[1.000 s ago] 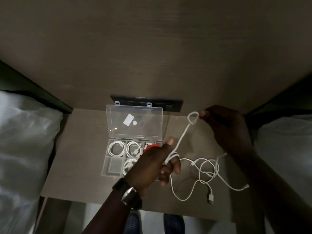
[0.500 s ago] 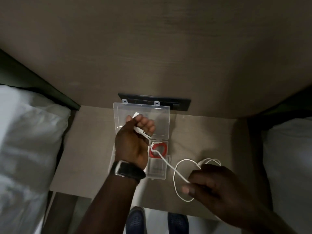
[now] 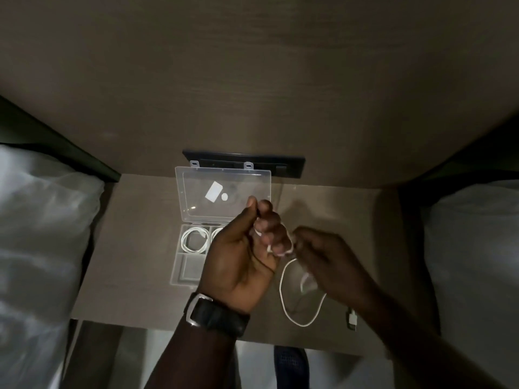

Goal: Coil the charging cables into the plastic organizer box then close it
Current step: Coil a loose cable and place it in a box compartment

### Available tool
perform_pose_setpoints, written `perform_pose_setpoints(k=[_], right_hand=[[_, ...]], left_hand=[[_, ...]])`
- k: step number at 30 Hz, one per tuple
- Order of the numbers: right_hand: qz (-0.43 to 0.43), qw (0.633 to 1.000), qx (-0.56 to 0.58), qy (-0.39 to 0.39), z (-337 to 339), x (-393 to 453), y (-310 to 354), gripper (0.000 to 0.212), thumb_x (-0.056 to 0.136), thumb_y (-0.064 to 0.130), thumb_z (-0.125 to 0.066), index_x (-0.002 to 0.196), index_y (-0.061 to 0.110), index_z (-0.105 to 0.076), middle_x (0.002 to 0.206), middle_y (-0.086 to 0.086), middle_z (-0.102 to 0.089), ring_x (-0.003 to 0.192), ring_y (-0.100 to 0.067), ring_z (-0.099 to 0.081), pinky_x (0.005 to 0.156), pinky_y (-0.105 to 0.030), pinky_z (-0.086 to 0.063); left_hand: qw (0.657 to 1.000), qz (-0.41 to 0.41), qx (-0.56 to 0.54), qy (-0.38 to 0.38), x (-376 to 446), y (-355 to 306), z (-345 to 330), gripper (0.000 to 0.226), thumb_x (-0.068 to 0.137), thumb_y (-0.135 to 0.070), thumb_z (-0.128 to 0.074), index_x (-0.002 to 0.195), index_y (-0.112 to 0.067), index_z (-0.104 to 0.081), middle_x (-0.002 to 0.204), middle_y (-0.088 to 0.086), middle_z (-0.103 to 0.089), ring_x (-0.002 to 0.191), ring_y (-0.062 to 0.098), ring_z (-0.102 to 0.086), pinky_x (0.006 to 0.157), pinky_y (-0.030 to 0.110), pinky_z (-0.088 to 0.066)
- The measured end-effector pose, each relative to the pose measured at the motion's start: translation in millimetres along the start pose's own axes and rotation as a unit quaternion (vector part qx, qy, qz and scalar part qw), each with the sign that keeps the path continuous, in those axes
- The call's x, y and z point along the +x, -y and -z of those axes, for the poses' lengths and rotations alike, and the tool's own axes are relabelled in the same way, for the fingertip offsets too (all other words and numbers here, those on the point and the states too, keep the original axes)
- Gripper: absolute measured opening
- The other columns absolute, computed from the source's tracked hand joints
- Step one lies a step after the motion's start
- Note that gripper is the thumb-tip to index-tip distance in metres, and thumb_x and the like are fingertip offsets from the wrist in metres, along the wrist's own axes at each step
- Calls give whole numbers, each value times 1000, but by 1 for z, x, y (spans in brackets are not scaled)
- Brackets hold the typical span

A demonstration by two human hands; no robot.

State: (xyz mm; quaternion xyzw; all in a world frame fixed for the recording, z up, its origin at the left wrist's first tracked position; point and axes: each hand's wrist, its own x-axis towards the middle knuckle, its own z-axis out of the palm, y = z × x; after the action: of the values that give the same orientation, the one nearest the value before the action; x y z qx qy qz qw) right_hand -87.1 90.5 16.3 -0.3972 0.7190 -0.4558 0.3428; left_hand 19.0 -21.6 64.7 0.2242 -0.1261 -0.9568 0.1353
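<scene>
A clear plastic organizer box (image 3: 179,265) lies on the bedside table with its lid (image 3: 224,192) standing open. One compartment holds a coiled white cable (image 3: 195,238); a second coil beside it is partly hidden by my left hand. My left hand (image 3: 247,248), a watch on its wrist, is closed over wraps of a white charging cable (image 3: 286,299) above the box's right side. My right hand (image 3: 323,259) pinches the same cable right beside the left fingers. A loose loop hangs down onto the table, and the plug end (image 3: 352,318) lies near the front edge.
The small wooden bedside table (image 3: 134,276) sits between two beds with white bedding (image 3: 42,234). A dark socket strip (image 3: 244,161) runs along the headboard wall behind the box. My shoes (image 3: 289,366) show on the floor below the table's front edge.
My left hand came back from the lid toward the box's right side with more cable wound on it. My right hand rose to meet it, and the loose loop shortened.
</scene>
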Motion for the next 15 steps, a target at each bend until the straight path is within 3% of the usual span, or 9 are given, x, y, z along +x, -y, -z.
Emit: perform_pose_setpoints(k=[3,5,7,9,10,12,15], right_hand=[[5,996,-21,90,-23,-30,2,16,96,47,-43,103,40,-56,67,16,-58,60,-2,-54,61,-39,-48],[7,991,-63,117,-21,-43,4,17,97,37,-47,112,37,-54,77,12,-62,67,-5,-59,70,-42,-51],[32,981,-120,147,-7,-52,9,16,98,37,-46,111,36,-54,85,11,-64,75,-4,-60,72,-37,-50],[82,967,-192,148,12,-50,20,18,97,41,-45,111,35,-55,90,14,-63,80,1,-58,69,-24,-46],[105,960,-222,137,23,-45,27,18,96,42,-45,108,35,-56,87,18,-61,78,5,-56,65,-16,-41],[125,958,-240,94,44,-30,35,16,92,44,-50,100,36,-61,84,22,-59,76,11,-56,63,-7,-40],[45,999,-7,4,56,-4,35,16,77,31,-78,83,20,-70,80,2,-70,70,-2,-66,62,-12,-48]], left_hand=[[987,-109,64,-96,4,-4,12,26,98,-25,-41,87,-12,-60,68,-1,-51,60,12,-54,60,24,-50],[959,-164,184,-140,4,-6,26,29,100,-23,-41,90,-8,-64,73,4,-60,67,16,-61,65,26,-56],[880,-203,393,-172,-1,-7,37,28,100,-20,-43,94,-2,-64,78,10,-66,72,18,-65,69,27,-56],[813,-181,538,-132,-7,2,41,28,99,-16,-44,93,5,-61,79,15,-66,73,19,-64,70,29,-54],[807,-142,564,-102,-11,8,40,30,99,-18,-44,91,6,-61,76,12,-65,71,18,-63,69,30,-53],[829,-49,554,-60,-20,23,36,48,98,-36,-44,86,6,-64,65,4,-64,60,14,-61,60,24,-49],[887,53,458,-32,-30,32,26,70,89,-64,-41,73,-1,-66,49,4,-52,44,18,-47,46,24,-38]])
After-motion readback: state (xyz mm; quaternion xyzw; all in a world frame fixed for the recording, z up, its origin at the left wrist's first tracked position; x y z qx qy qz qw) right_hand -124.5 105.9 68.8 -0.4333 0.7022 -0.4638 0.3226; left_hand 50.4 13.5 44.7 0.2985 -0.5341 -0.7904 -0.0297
